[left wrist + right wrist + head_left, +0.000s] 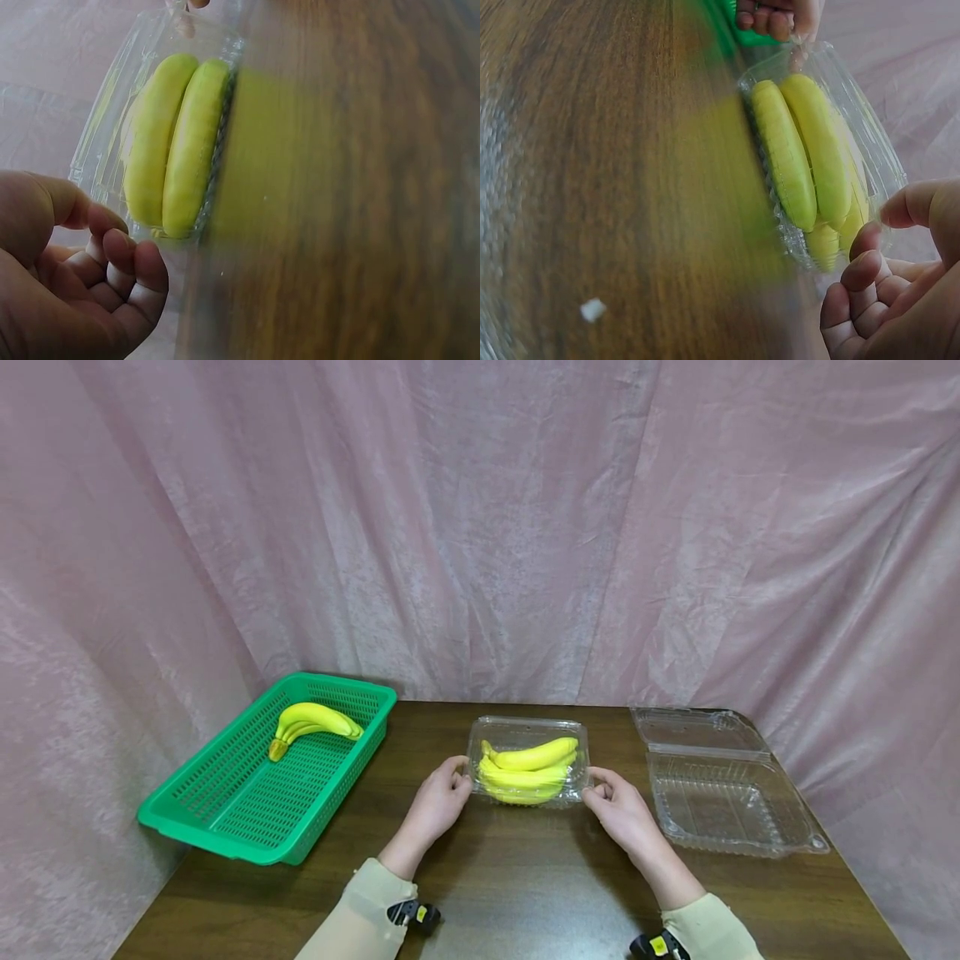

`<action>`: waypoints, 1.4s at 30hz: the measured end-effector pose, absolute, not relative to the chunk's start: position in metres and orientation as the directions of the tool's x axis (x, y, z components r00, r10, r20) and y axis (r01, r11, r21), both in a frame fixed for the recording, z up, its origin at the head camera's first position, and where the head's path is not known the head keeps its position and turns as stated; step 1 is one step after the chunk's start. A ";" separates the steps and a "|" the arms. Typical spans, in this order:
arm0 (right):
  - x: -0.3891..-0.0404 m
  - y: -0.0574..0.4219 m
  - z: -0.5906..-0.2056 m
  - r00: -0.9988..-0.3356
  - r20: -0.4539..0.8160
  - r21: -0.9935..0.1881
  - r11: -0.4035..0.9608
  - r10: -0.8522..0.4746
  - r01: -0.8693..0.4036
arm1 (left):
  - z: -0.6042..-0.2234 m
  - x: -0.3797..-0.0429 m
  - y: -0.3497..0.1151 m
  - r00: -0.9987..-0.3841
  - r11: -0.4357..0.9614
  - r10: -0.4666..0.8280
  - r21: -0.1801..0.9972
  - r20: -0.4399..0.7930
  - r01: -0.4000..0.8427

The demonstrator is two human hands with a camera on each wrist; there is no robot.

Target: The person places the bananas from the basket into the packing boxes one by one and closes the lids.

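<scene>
A clear plastic clamshell box (525,727) with its lid down stands in the middle of the dark wooden table. Yellow bananas (525,777) lie inside and show through the plastic. At its left side, my left hand (437,802) pinches the near corner between thumb and fingers. The opposite near corner is pinched by my right hand (624,814). Both wrist views show the fingertips at the box's edge, with the other fingers (142,274) of the left hand curled below it.
A green plastic basket (225,843) stands on the left with a bunch of bananas (318,720) in it. To the right lies another clear clamshell box (738,806), its lid folded back. Pink curtains (480,527) hang behind the table (525,893).
</scene>
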State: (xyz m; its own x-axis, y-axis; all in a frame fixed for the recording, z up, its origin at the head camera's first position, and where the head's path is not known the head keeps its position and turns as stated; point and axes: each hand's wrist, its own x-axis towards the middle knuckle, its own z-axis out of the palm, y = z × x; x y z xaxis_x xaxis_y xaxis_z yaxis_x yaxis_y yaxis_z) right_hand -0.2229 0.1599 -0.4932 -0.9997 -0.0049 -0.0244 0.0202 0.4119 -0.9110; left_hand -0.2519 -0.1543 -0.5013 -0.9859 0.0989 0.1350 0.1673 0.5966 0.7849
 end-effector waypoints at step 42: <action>-0.220 0.157 -0.493 -0.961 0.239 -0.688 0.674 -0.141 -0.270 | -0.494 -0.245 -0.149 -0.972 0.725 0.113 0.651 0.208 0.224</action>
State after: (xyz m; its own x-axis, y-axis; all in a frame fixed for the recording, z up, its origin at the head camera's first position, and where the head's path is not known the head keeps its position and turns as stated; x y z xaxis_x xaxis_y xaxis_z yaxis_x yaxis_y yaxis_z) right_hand -0.2198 0.1570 -0.4925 -0.9608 -0.1408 0.2387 -0.2696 0.6737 -0.6880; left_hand -0.2452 -0.1488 -0.4945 -0.9715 0.1129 0.2083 0.2239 0.7252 0.6511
